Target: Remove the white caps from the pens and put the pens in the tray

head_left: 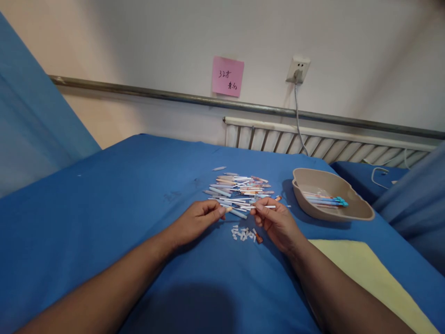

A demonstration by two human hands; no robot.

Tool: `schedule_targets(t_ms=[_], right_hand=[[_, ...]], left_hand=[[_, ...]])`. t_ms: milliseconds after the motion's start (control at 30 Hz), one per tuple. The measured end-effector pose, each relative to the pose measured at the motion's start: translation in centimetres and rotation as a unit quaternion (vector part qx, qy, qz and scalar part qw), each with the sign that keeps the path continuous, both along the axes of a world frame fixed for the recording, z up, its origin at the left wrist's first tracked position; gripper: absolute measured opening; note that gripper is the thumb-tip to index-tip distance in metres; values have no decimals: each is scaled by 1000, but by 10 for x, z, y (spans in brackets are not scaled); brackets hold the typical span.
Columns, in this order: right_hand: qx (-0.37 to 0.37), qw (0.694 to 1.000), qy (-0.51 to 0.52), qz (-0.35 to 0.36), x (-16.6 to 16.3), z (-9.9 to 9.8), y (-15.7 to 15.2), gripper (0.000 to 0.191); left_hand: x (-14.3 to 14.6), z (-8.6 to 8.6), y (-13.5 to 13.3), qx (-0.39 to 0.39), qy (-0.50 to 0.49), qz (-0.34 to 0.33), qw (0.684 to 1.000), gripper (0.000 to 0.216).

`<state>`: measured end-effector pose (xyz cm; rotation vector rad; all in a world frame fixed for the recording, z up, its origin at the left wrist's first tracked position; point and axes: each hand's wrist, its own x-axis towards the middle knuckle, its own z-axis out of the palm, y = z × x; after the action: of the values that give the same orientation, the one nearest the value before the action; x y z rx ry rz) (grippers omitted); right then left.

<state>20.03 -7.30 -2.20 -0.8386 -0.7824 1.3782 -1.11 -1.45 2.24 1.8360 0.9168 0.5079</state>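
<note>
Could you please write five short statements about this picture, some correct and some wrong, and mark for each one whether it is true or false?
1. The right hand holds a white rod. True.
2. The tray is to the left of the pens. False: the tray is to the right of the pens.
3. The white bits lie nearer to the person than the pens. True.
4. The plug lies among the pens. False: the plug is in the socket.
5. The pink note is on the wall. True.
</note>
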Motion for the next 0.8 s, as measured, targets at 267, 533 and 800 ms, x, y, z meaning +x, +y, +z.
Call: schedule_targets(t_ms=[267, 533, 800], right_hand=[[6, 999, -33, 0, -1, 2, -1, 20], [16, 992, -126, 26, -6, 1, -4, 26], [115, 932, -341, 40, -21, 5, -14, 30]], left_hand=[[0, -2, 1, -12, 6, 0, 1000, 35], [1, -5, -2, -37, -5, -22, 999, 34], [10, -13, -14, -134, -10, -104, 985, 36]])
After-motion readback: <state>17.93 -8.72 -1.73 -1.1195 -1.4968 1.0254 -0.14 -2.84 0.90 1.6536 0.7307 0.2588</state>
